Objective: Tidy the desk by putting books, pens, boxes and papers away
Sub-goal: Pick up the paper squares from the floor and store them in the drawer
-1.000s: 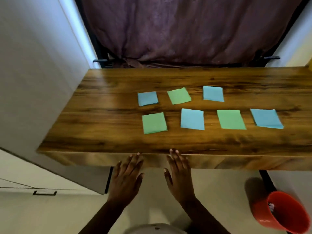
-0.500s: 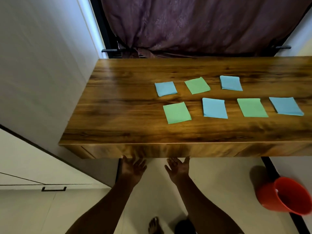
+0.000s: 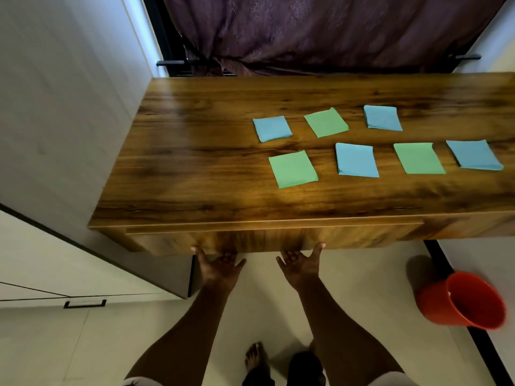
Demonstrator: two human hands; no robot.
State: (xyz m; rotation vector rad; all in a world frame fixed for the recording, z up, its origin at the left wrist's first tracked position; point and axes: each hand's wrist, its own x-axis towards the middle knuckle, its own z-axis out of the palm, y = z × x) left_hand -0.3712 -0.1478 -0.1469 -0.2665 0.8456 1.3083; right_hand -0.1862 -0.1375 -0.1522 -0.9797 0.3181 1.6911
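Observation:
Several folded papers, blue and green, lie in two rows on the wooden desk (image 3: 195,151). The nearest are a green paper (image 3: 292,169) and a blue paper (image 3: 356,160); farther back lies another blue paper (image 3: 271,128). A wide drawer (image 3: 264,238) runs under the desk's front edge, its front standing slightly proud of the top. My left hand (image 3: 220,267) and my right hand (image 3: 302,264) are palm-up beneath it. Their fingertips hook under the drawer's lower edge and are hidden there.
A red bucket (image 3: 462,302) stands on the floor at the right. White cabinets with a black handle (image 3: 85,304) flank the desk on the left. A dark curtain (image 3: 320,29) hangs behind the desk. My bare foot (image 3: 255,358) is on the pale tiled floor.
Both hands dropped from the desk's front edge, turned palm-up and hooked under the drawer. The drawer front now shows a small offset from the top. My view pulled back.

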